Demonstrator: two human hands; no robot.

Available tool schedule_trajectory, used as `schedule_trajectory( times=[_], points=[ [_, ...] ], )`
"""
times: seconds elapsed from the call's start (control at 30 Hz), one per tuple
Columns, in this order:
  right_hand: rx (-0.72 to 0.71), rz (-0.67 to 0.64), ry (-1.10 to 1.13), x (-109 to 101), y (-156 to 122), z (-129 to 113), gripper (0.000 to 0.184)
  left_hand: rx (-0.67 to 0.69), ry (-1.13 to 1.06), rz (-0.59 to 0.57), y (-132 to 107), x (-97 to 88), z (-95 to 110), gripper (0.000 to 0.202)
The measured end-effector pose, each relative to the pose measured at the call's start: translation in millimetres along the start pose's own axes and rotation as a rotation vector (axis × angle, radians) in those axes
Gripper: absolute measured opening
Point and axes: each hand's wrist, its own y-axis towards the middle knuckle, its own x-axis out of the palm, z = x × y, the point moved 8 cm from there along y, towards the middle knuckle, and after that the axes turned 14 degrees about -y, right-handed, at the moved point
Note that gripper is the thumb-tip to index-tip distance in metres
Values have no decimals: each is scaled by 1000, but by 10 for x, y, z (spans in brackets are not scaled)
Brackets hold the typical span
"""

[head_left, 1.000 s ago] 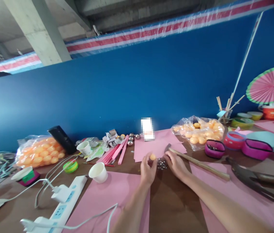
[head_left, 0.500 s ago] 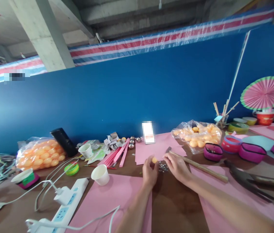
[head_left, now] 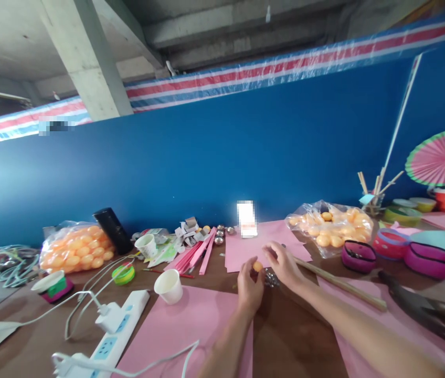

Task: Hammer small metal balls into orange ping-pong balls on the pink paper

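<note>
My left hand [head_left: 249, 286] pinches a small orange ball [head_left: 257, 266] between thumb and fingers above the brown table [head_left: 289, 336]. My right hand [head_left: 284, 263] hovers just right of the ball, fingers curled loosely, over a little heap of silvery metal balls [head_left: 272, 279]. Whether the right hand holds anything is hidden. A long wooden stick [head_left: 340, 284] lies on the table just beyond my right hand.
Two clear bags of orange balls sit at the left [head_left: 75, 253] and right [head_left: 330, 227]. Pink paper sheets [head_left: 183, 331], white paper cups [head_left: 169, 286], a power strip [head_left: 108, 338] with cables, pink strips [head_left: 197, 252], magenta pouches [head_left: 429, 259] and a dark hammer [head_left: 423, 307] crowd the table.
The view shifted slightly, placing things further right. My right hand lifted a little and moved closer to the orange ball; my left hand still pinches the ball.
</note>
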Motion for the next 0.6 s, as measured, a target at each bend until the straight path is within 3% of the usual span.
schedule_trajectory(
  times=[0.27, 0.6],
  points=[
    [119, -44, 79, 133, -174, 282, 19, 26, 32, -5, -11, 1, 74, 33],
    [115, -122, 165, 255, -220, 217, 17, 2, 32, 7, 7, -15, 39, 32]
  ],
)
